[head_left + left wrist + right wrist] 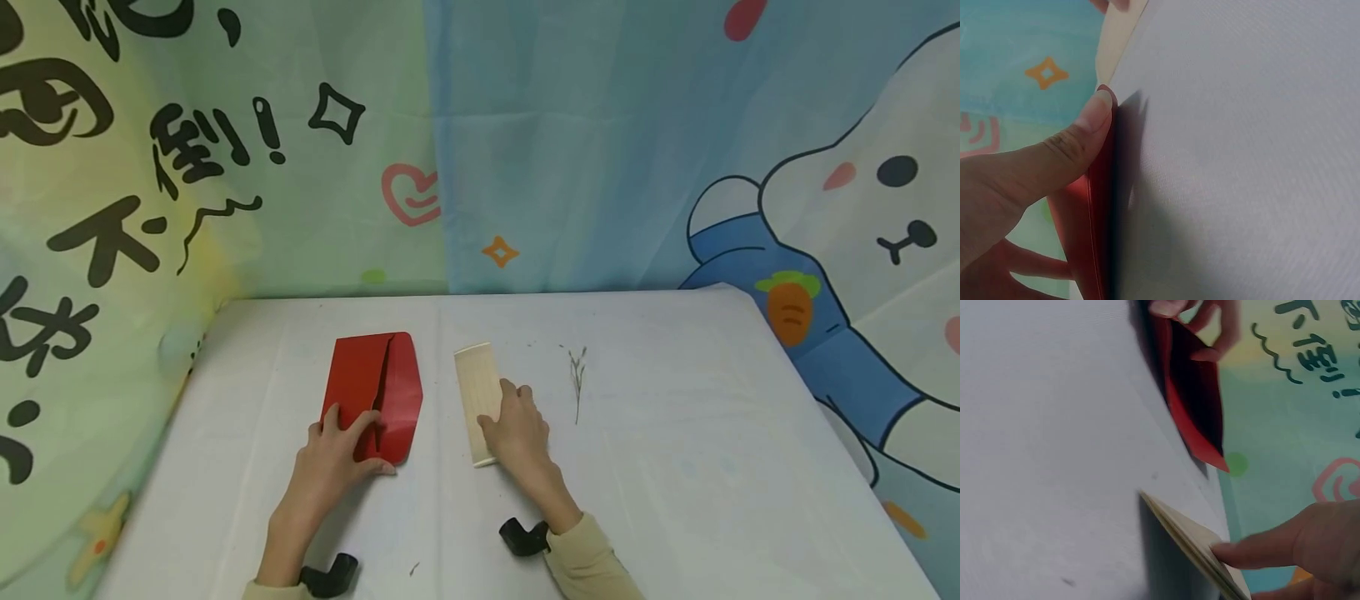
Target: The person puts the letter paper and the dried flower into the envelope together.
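A red envelope (356,367) lies on the left of the white table, its flap folded out to the right. My left hand (330,458) holds it near the lower edge, the thumb on the edge and the fingers spread over the front. In the right wrist view the envelope's mouth (1194,378) gapes. To the right, my right hand (521,433) pinches a folded strip of cream paper (476,383) by its right side. Several thin layers show along the edge of the paper strip (1188,544) in the right wrist view, tilted off the table.
A small dried sprig (577,379) lies on the white table (712,467) right of the paper. A tiny plant scrap (414,569) sits near the front. Printed cloth (570,167) hangs behind the table. Black wrist mounts (330,575) sit by both wrists.
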The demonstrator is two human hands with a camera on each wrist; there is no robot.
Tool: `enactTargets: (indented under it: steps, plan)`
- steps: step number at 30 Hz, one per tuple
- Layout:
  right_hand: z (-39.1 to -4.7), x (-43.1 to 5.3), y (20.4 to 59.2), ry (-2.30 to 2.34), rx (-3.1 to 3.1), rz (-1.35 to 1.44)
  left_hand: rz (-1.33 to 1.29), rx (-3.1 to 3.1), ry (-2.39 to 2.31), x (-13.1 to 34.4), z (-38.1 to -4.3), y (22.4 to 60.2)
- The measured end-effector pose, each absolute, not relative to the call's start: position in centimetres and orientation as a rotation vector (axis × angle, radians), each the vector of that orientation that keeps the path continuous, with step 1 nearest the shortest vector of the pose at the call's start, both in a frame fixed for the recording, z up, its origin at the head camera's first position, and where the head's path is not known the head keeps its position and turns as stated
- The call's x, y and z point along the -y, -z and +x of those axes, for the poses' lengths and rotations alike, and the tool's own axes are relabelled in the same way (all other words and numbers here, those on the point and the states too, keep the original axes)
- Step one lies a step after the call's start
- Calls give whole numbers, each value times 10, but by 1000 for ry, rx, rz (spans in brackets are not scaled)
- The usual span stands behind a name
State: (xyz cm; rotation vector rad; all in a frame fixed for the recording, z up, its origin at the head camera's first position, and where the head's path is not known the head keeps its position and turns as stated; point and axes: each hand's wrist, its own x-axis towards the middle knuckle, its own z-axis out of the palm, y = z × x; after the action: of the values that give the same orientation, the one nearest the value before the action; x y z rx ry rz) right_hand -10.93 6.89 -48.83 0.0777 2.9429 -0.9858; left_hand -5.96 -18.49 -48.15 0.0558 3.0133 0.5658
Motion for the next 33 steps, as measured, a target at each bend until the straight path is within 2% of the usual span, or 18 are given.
enactTargets:
  steps: [9, 17, 33]
  plan:
    - [-112, -88, 480, 1255, -2781, 55, 77, -3046, -554, 186, -59, 484]
    - [-115, -101, 494, 1667, -2345, 172, 83, -3047, -558, 186, -58, 485]
    - [-118, -86, 499, 1957, -1968, 72, 58, -3027, -567, 185, -60, 484]
